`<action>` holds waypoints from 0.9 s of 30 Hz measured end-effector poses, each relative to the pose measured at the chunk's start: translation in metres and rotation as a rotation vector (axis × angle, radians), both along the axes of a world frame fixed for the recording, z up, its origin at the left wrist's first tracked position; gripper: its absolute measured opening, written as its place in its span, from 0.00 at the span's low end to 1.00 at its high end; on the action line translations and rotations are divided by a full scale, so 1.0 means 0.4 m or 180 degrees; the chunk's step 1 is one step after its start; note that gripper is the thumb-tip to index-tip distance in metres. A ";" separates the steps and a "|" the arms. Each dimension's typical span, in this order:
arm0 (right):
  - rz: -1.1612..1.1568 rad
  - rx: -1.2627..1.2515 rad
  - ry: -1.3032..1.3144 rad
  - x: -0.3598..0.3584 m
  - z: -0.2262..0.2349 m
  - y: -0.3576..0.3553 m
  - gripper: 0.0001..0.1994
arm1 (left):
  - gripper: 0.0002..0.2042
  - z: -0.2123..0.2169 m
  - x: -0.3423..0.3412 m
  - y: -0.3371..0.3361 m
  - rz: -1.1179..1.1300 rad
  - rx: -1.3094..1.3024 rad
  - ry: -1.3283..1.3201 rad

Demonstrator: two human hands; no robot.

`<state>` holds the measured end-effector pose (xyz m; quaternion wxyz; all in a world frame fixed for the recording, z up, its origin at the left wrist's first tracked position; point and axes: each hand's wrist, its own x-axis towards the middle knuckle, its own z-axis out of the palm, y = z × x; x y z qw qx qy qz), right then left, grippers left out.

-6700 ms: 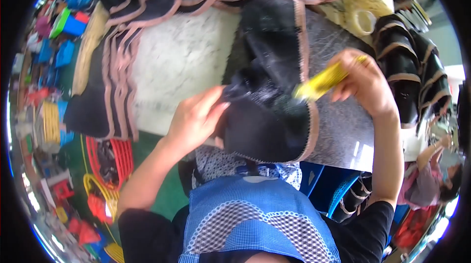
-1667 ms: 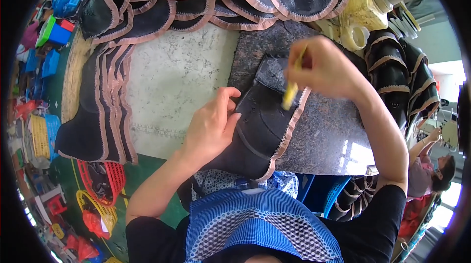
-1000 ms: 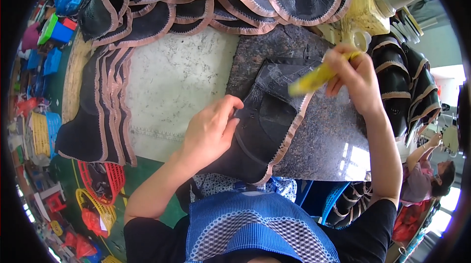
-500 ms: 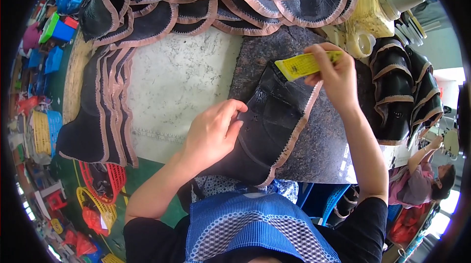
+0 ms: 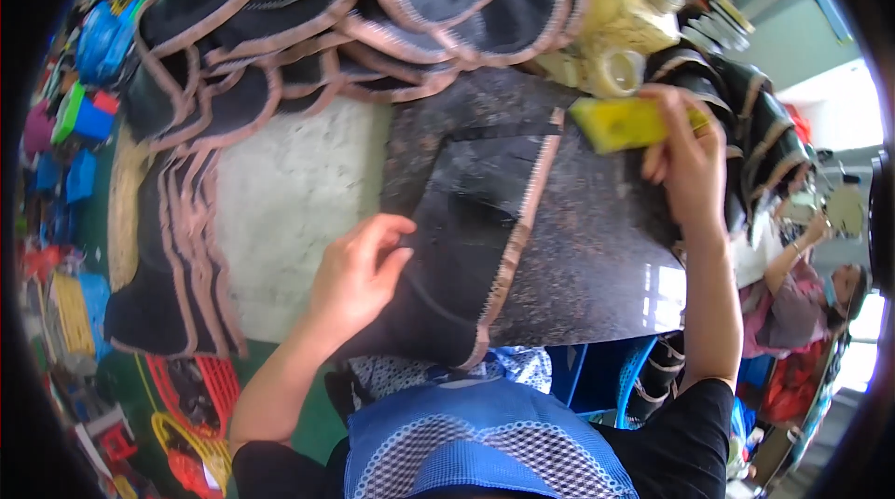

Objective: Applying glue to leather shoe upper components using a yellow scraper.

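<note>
A black boot-shaped leather or rubber piece [image 5: 452,252] with a tan stitched edge lies flat on the dark stone slab [image 5: 597,266] before me. Its upper part looks shiny and wet. My left hand [image 5: 354,271] is at the piece's left edge, thumb and fingers apart; whether the fingertips press on it I cannot tell. My right hand [image 5: 695,159] is closed on a flat yellow brush [image 5: 615,124], blurred by motion, held above the slab to the right of the piece's top edge.
A heap of similar black pieces [image 5: 308,5] lies along the far side. More are stacked [image 5: 191,266] at the left. A yellowed plastic bottle [image 5: 625,10] and a small open cup [image 5: 615,72] stand far right, beside further black pieces [image 5: 760,117]. Another person [image 5: 806,308] sits at the right.
My right hand has moved the brush to the right, off the piece's top. My left hand has shifted slightly left and nearer. The whole view has turned a little.
</note>
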<state>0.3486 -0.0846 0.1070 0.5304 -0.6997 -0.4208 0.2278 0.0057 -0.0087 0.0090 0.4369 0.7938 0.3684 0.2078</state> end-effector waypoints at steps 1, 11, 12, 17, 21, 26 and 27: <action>-0.0276 0.0138 -0.0357 0.077 0.023 -0.006 0.16 | 0.13 0.021 0.010 0.007 0.0037 -0.0072 0.0032; -0.0218 0.0159 -0.0909 0.263 -0.121 0.108 0.15 | 0.12 -0.001 0.134 0.062 -0.0076 0.0737 -0.0357; -0.0222 0.0194 -0.0677 0.266 -0.138 0.112 0.15 | 0.13 0.009 0.104 0.067 0.0082 0.0723 -0.0394; -0.0806 0.0347 0.1299 0.303 -0.164 0.094 0.14 | 0.09 0.001 -0.154 0.060 0.1213 -0.0613 -0.0269; -0.0035 0.0163 0.2960 0.269 -0.199 0.034 0.11 | 0.22 0.020 -0.229 -0.008 0.0816 -0.2518 0.0037; 0.0834 -0.0741 0.1746 -0.117 -0.108 -0.056 0.17 | 0.20 0.037 -0.130 -0.046 0.0778 -0.3282 -0.0190; 0.1079 -0.0998 0.1350 -0.178 -0.108 -0.070 0.17 | 0.19 0.055 -0.103 -0.040 0.0757 -0.3337 -0.0018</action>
